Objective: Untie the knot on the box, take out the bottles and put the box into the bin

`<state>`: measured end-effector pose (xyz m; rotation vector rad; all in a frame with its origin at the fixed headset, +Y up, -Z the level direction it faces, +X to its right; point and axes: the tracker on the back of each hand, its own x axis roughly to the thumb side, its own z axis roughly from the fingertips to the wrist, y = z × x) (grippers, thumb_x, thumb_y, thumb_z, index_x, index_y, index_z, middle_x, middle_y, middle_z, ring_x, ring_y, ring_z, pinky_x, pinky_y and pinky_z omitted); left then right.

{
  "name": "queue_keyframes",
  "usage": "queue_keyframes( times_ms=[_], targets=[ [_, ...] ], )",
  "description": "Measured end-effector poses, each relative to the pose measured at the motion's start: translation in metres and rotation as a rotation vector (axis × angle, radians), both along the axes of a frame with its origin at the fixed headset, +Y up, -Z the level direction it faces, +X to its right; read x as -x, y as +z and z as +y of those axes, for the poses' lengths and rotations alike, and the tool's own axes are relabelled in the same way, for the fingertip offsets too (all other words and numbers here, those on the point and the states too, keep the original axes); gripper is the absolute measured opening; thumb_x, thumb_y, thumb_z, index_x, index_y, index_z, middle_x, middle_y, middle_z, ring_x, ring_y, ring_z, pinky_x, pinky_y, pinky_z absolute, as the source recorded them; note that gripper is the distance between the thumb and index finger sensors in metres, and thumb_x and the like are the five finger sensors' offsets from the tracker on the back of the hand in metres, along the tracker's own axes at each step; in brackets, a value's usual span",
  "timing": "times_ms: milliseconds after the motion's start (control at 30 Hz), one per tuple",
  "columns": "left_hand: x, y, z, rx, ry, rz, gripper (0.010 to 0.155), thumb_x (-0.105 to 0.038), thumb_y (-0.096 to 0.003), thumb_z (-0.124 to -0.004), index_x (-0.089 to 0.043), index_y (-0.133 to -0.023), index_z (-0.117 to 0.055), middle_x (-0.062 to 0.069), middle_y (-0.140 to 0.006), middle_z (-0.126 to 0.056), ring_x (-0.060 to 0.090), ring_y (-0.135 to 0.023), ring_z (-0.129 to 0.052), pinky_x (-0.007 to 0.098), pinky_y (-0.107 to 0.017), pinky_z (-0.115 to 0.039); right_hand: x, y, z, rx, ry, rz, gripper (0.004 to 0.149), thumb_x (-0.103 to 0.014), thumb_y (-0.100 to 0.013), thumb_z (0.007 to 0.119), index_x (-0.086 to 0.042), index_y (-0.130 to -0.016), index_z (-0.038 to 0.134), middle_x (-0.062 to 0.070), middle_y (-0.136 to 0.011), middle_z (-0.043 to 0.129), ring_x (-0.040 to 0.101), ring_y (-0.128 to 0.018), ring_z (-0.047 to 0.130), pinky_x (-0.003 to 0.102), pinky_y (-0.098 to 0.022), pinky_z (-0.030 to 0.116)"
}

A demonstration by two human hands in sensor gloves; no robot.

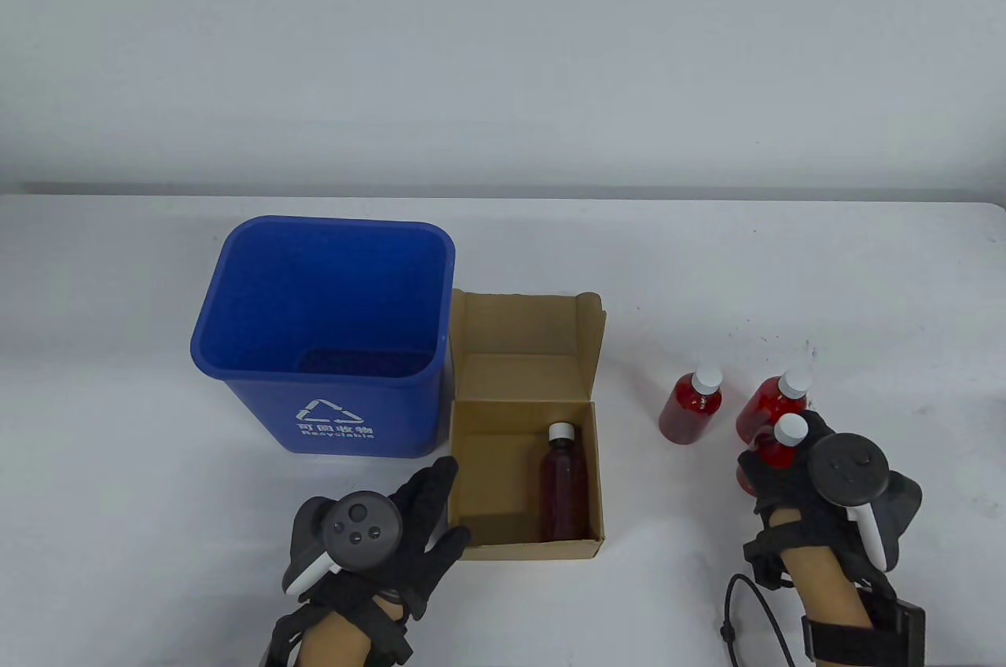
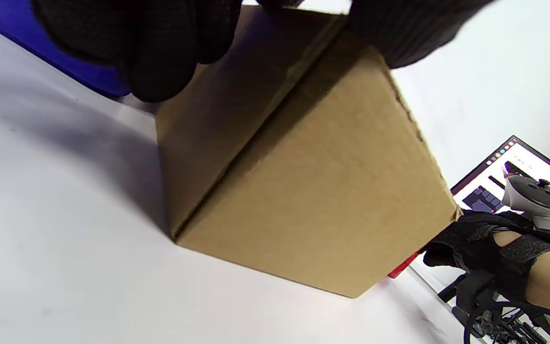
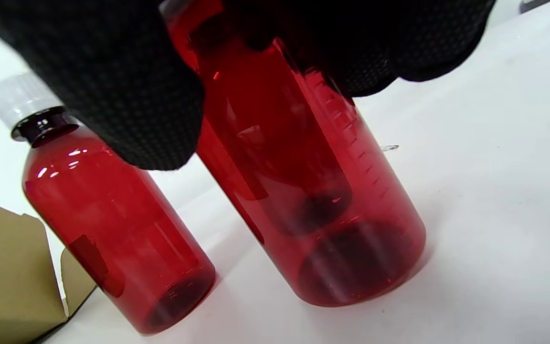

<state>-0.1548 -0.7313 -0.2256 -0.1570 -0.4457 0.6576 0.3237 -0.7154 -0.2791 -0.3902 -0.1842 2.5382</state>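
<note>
An open cardboard box (image 1: 519, 545) stands beside the blue bin (image 1: 338, 415), lid flap up, with one dark red bottle (image 1: 564, 482) lying inside at its right wall. My left hand (image 1: 448, 502) holds the box's front left corner, fingers (image 2: 160, 57) down the left wall and thumb over the front wall (image 2: 313, 191). To the right, two red bottles (image 1: 692, 404) (image 1: 774, 400) with white caps stand on the table. My right hand (image 1: 774, 467) grips a third bottle (image 3: 303, 191) round its upper body; its base is at the table surface.
The bin is open at the top and touches the box's left side. A box flap (image 3: 7, 277) lies close to the leftmost standing bottle (image 3: 112, 215). A cable loop (image 1: 754, 620) hangs by my right wrist. A lit screen (image 2: 509, 177) shows beyond the table's edge.
</note>
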Motion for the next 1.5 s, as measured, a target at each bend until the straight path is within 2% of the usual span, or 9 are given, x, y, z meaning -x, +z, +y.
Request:
queue_keyframes(
  times_ms=[200, 333, 600, 733, 900, 1000, 1133, 1400, 1500],
  targets=[
    [0.000, 0.000, 0.000, -0.001, 0.000, 0.000, 0.082, -0.053, -0.0501, -0.066, -0.018, -0.111, -0.023, 0.024, -0.109, -0.044, 0.051, -0.086, -0.072, 0.062, -0.062, -0.062, -0.005, 0.000, -0.004, 0.043, -0.062, 0.007, 0.089, -0.040, -0.042, 0.092, -0.006, -0.100, 0.034, 0.019, -0.101, 0.040, 0.045, -0.085, 0.064, 0.057, -0.056, 0.062],
    [0.001, 0.000, 0.000, -0.001, 0.002, 0.000, 0.082, -0.053, -0.0500, -0.066, -0.018, -0.111, -0.023, 0.025, -0.109, -0.044, 0.052, -0.086, -0.072, 0.063, -0.062, -0.062, -0.002, 0.005, 0.007, 0.003, -0.059, 0.010, 0.093, -0.043, -0.043, 0.090, -0.004, -0.101, 0.029, 0.022, -0.102, 0.035, 0.048, -0.088, 0.057, 0.059, -0.058, 0.058],
    [0.000, 0.000, 0.000, -0.003, -0.007, -0.003, 0.082, -0.053, -0.0502, -0.066, -0.018, -0.111, -0.023, 0.025, -0.109, -0.044, 0.052, -0.087, -0.072, 0.063, -0.063, -0.062, 0.018, 0.020, 0.056, -0.130, 0.061, 0.061, 0.092, -0.046, -0.045, 0.086, -0.003, -0.102, 0.027, 0.023, -0.103, 0.030, 0.049, -0.089, 0.052, 0.059, -0.060, 0.055],
    [0.000, 0.000, 0.001, -0.013, -0.016, 0.000, 0.082, -0.053, -0.0502, -0.067, -0.017, -0.111, -0.025, 0.025, -0.109, -0.044, 0.052, -0.087, -0.071, 0.063, -0.063, -0.061, 0.051, 0.027, 0.084, -0.179, 0.148, 0.148, 0.090, -0.048, -0.046, 0.084, -0.003, -0.102, 0.030, 0.024, -0.103, 0.033, 0.047, -0.086, 0.056, 0.056, -0.058, 0.058],
    [0.000, 0.000, 0.001, -0.023, -0.023, 0.006, 0.082, -0.053, -0.0501, -0.067, -0.017, -0.111, -0.026, 0.025, -0.109, -0.044, 0.053, -0.088, -0.069, 0.064, -0.063, -0.059, 0.098, 0.029, 0.107, -0.184, 0.226, 0.254, 0.088, -0.049, -0.046, 0.083, -0.003, -0.102, 0.032, 0.024, -0.103, 0.036, 0.045, -0.083, 0.061, 0.053, -0.056, 0.062],
    [-0.001, 0.001, 0.002, -0.039, -0.023, 0.004, 0.082, -0.052, -0.0500, -0.068, -0.016, -0.111, -0.028, 0.024, -0.109, -0.044, 0.053, -0.089, -0.068, 0.064, -0.064, -0.059, 0.130, 0.026, 0.114, -0.146, 0.238, 0.323, 0.087, -0.049, -0.046, 0.083, -0.003, -0.102, 0.035, 0.023, -0.102, 0.042, 0.043, -0.080, 0.067, 0.052, -0.054, 0.065],
    [-0.002, 0.002, 0.003, -0.065, -0.027, 0.004, 0.082, -0.052, -0.0497, -0.069, -0.014, -0.112, -0.031, 0.024, -0.110, -0.043, 0.053, -0.090, -0.067, 0.064, -0.064, -0.058, 0.171, 0.019, 0.113, -0.026, 0.265, 0.401, 0.085, -0.050, -0.046, 0.082, -0.002, -0.102, 0.040, 0.022, -0.099, 0.054, 0.041, -0.073, 0.077, 0.050, -0.049, 0.071],
    [-0.003, 0.002, 0.003, -0.087, -0.038, 0.000, 0.083, -0.055, -0.0491, -0.072, -0.018, -0.112, -0.032, 0.023, -0.111, -0.038, 0.052, -0.092, -0.064, 0.063, -0.065, -0.057, 0.256, -0.003, 0.081, 0.306, 0.500, 0.501, 0.077, -0.049, -0.045, 0.081, -0.003, -0.099, 0.053, 0.021, -0.096, 0.066, 0.037, -0.064, 0.089, 0.047, -0.042, 0.078],
    [-0.003, 0.002, 0.002, -0.081, -0.035, 0.005, 0.084, -0.055, -0.0488, -0.073, -0.017, -0.112, -0.034, 0.024, -0.110, -0.041, 0.052, -0.090, -0.065, 0.063, -0.064, -0.059, 0.275, -0.011, 0.070, 0.362, 0.567, 0.483, 0.075, -0.048, -0.045, 0.082, -0.002, -0.098, 0.057, 0.022, -0.094, 0.070, 0.036, -0.060, 0.093, 0.045, -0.039, 0.080]
  ],
)
